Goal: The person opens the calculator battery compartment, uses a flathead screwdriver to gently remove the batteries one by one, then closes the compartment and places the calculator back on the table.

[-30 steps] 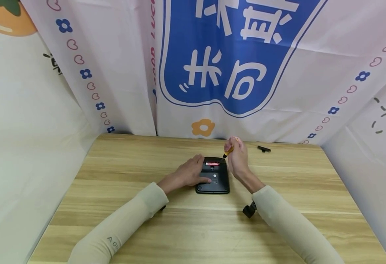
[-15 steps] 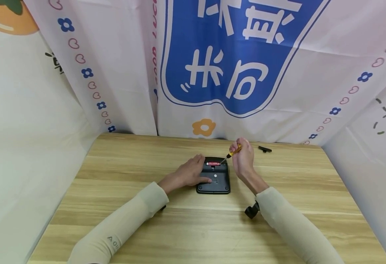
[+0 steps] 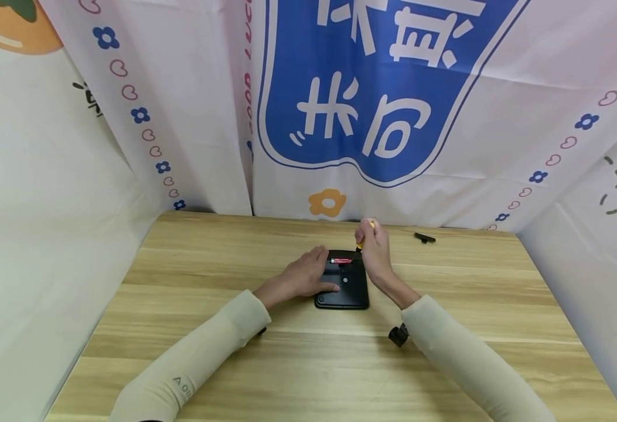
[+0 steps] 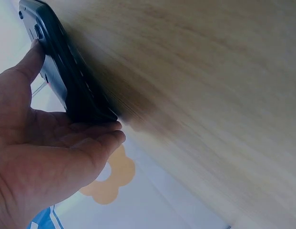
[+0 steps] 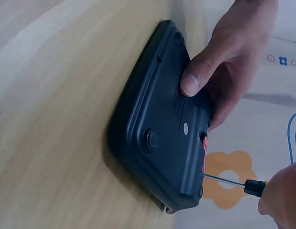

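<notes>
A: While the left hand (image 3: pixel 300 276) lies flat, what are its fingers (image 5: pixel 198 76) doing?

B: Straight, close together, laid along the left edge of the black device (image 3: pixel 343 281). Thumb presses down on the device's back, as the right wrist view shows. No curl round anything. Left wrist view: palm and fingers flush against the device's side.

A: Right hand (image 3: pixel 374 249)?

B: Fingers curled tight round a small screwdriver (image 5: pixel 233 183) with an orange and black handle. Handle mostly hidden in the fist in the head view; only an orange bit shows at the top.

A: Where's the screwdriver tip?

B: Thin metal shaft points into the far right corner of the device, at the open battery bay. Tip sits at the bay edge; can't tell if it touches a screw.

A: And the device against both hands?

B: Lies face down on the wooden surface (image 3: pixel 234 363), mid scene, between the two hands. Left hand touches it on the left, right hand is just beside its far right corner, hovering above. A red battery (image 3: pixel 341 260) shows in the bay at the far end. Round rubber feet visible on the back.

A: Anything else around?

B: Small black strip (image 3: pixel 424 238) on the surface, far right, well apart from the hands. Printed cloth backdrop (image 3: pixel 371 105) with blue emblem behind. Beige sleeves on both arms.
</notes>
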{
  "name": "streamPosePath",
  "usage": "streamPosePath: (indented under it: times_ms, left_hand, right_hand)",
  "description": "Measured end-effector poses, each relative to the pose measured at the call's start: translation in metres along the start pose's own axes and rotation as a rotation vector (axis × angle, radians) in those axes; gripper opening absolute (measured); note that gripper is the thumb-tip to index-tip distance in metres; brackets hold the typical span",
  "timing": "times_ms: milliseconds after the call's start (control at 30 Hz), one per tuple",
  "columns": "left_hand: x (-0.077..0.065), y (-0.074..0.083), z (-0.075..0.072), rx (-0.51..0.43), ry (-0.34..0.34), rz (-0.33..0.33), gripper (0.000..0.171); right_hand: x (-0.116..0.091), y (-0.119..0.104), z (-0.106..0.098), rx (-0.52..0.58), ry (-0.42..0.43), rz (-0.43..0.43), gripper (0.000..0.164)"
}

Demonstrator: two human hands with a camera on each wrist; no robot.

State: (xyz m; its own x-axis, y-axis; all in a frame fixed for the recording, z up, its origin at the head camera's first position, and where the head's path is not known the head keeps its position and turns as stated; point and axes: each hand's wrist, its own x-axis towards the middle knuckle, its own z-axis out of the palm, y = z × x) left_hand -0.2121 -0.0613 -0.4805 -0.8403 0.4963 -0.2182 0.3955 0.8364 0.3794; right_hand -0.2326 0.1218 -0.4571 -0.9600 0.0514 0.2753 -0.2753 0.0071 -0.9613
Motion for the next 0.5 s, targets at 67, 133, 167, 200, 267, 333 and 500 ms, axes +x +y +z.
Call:
streamPosePath:
  times_ms: [67,133,167,200,267,333,500]
  left_hand:
    - [0.0,0.0003,0.0001,0.007,-0.002,-0.002,0.1]
    - [0.0001,0.0003,0.0005,0.012,-0.003,-0.005,0.1]
    - [0.0001,0.0003,0.0007,0.013,-0.003,-0.006,0.1]
    - [0.0001,0.0001,0.0008,0.013,-0.003,-0.008,0.1]
    - [0.0002,-0.0003,0.0011,0.011,-0.001,-0.006,0.1]
    - [0.0005,-0.001,0.0015,0.003,0.003,-0.004,0.1]
    - [0.0016,-0.0012,0.0017,0.003,0.003,-0.002,0.1]
  right_hand:
    - [0.0002,0.0012,-0.0004,0.048,0.006,0.017,0.038]
    - [0.0002,0.0024,-0.001,0.114,0.014,0.032,0.034]
    - [0.0003,0.0031,-0.0011,0.146,0.017,0.039,0.033]
    - [0.0002,0.0029,-0.0012,0.18,0.021,0.046,0.032]
    - [0.0001,0.003,-0.0012,0.247,0.033,0.057,0.03]
    - [0.0001,0.0024,-0.0007,0.319,0.053,0.067,0.028]
    - [0.0004,0.0022,-0.0012,0.441,0.091,0.064,0.029]
